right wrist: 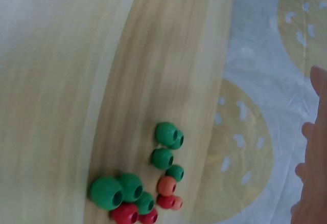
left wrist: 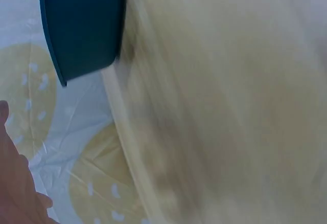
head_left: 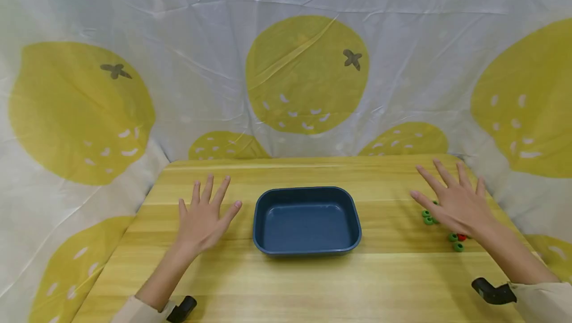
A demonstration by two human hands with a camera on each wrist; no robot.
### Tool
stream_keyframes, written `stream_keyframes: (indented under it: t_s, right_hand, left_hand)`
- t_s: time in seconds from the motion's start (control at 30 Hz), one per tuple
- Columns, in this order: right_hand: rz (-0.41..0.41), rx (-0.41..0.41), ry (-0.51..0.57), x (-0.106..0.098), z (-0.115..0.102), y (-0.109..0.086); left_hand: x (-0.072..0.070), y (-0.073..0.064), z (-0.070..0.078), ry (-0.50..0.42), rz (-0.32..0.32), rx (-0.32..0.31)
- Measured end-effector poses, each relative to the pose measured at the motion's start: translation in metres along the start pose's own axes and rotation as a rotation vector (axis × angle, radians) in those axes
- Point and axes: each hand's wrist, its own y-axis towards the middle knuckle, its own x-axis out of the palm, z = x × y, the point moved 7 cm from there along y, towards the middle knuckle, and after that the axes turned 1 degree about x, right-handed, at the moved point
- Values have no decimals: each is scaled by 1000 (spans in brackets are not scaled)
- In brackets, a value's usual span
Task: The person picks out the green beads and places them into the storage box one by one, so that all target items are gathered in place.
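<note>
My left hand [head_left: 202,221] hovers over the table to the left of a dark blue rectangular basin [head_left: 308,228], its fingers spread and nothing held. On the far right my right hand [head_left: 460,206] is raised with fingers splayed, also holding nothing. Beneath it lie several green beads [head_left: 428,219] and a red bead [head_left: 462,237], partly hidden by the hand in the head view. The right wrist view shows more of this group: green beads [right wrist: 162,158], red beads [right wrist: 124,213] and orange beads [right wrist: 166,185], each with a hole. The basin's inside shows bare.
The wooden table [head_left: 308,283] has light yellow grain. Behind it and at both sides hangs a white cloth [head_left: 201,74] printed with big lemons. A black wrist mount [head_left: 182,309] sits at the left cuff and another mount [head_left: 493,291] at the right cuff.
</note>
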Motion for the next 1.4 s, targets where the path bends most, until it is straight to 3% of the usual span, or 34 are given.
stream_keyframes:
  t_s: [0.23, 0.4, 0.57, 0.77, 0.93, 1.1, 1.27, 1.4]
  right_hand:
    - [10, -40, 132, 4, 15, -25]
    - [-18, -24, 227, 14, 26, -47]
    - [-13, -8, 368, 24, 39, -70]
    - [109, 8, 457, 25, 56, -96]
    - [172, 52, 560, 28, 70, -115]
    - [108, 103, 537, 39, 76, -118]
    - [22, 139, 492, 48, 78, -116]
    - [6, 115, 452, 51, 75, -111]
  left_hand:
    - [24, -24, 22, -206, -52, 20]
    - [36, -36, 38, -383, -82, 24]
    - [47, -47, 46, -511, -94, -7]
    - [54, -59, 45, -616, -63, -119]
    - [58, -58, 53, -725, -64, -117]
    - [64, -55, 57, -918, -129, -168]
    - [70, -55, 57, -1192, -176, -257]
    - [74, -57, 54, -1301, -211, -305]
